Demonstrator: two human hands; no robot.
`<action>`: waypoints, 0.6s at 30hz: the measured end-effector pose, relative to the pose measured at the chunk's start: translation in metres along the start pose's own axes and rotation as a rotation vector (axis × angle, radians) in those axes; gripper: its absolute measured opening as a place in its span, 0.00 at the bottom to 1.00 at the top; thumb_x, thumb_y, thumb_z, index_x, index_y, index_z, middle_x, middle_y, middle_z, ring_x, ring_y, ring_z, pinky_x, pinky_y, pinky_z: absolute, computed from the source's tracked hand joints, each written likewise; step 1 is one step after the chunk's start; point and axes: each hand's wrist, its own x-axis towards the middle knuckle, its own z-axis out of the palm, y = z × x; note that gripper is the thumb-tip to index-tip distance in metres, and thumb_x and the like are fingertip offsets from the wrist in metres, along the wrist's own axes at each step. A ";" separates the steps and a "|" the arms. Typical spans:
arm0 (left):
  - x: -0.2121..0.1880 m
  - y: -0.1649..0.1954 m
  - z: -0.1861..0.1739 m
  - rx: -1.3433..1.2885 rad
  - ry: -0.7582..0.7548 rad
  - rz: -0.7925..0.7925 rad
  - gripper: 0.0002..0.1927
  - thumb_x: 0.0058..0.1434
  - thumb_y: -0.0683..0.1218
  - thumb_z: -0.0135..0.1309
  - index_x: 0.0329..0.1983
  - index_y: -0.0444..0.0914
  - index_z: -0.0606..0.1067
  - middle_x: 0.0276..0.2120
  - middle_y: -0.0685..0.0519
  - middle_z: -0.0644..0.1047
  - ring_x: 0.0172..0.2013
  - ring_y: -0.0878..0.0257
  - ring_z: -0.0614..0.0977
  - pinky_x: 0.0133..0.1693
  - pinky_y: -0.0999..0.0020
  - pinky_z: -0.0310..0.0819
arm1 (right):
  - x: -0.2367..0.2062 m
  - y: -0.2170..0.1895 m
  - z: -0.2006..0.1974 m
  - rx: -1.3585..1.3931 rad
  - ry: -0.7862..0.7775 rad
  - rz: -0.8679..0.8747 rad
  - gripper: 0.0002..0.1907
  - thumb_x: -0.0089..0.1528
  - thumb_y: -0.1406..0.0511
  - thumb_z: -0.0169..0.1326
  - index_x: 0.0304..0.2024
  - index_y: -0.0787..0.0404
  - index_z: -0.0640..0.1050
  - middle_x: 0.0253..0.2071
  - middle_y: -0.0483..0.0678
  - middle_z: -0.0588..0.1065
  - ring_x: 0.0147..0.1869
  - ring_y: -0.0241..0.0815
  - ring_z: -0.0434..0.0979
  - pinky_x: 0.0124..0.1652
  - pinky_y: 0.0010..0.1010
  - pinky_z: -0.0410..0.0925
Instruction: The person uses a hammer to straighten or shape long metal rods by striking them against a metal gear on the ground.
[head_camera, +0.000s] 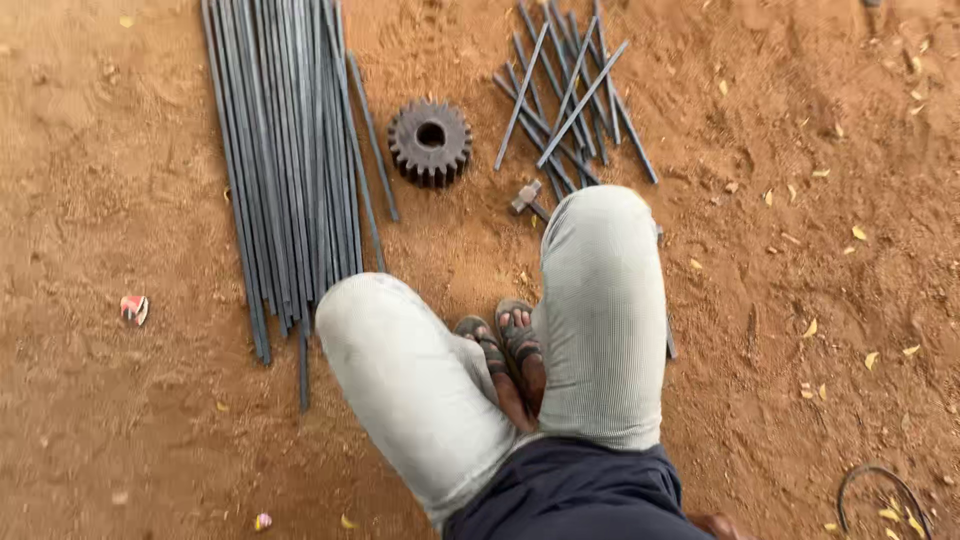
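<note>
Reddish sandy ground is lying under a squatting person's knees (600, 310). Neither hand is showing, so grip cannot be told. Beyond the knees a toothed gear (430, 141) is resting, long rods (285, 170) left of it running away from the person, short rods (570, 95) crisscrossing to its right.

Pale ribbed trousers (600, 310), dark navy top (570, 495), strapped sandals (505, 345).
</note>
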 end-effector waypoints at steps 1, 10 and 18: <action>-0.006 0.002 -0.001 -0.004 -0.006 -0.002 0.23 0.65 0.61 0.54 0.52 0.41 0.78 0.37 0.51 0.83 0.35 0.61 0.84 0.41 0.61 0.79 | 0.002 -0.003 -0.003 -0.009 0.000 0.004 0.24 0.75 0.51 0.39 0.51 0.67 0.71 0.37 0.53 0.75 0.38 0.44 0.77 0.35 0.34 0.74; -0.017 0.036 -0.016 0.048 -0.127 0.035 0.24 0.63 0.62 0.55 0.53 0.42 0.78 0.40 0.52 0.84 0.39 0.62 0.85 0.46 0.61 0.81 | -0.018 -0.033 -0.089 -0.236 0.001 -0.162 0.25 0.75 0.51 0.40 0.51 0.67 0.70 0.38 0.53 0.77 0.39 0.43 0.79 0.37 0.35 0.75; 0.014 0.199 -0.174 0.160 0.123 0.224 0.23 0.65 0.61 0.51 0.40 0.38 0.83 0.28 0.50 0.86 0.26 0.63 0.87 0.33 0.63 0.85 | 0.158 -0.206 -0.231 -0.784 0.238 -0.349 0.25 0.75 0.50 0.40 0.51 0.68 0.70 0.40 0.53 0.78 0.41 0.43 0.81 0.38 0.35 0.76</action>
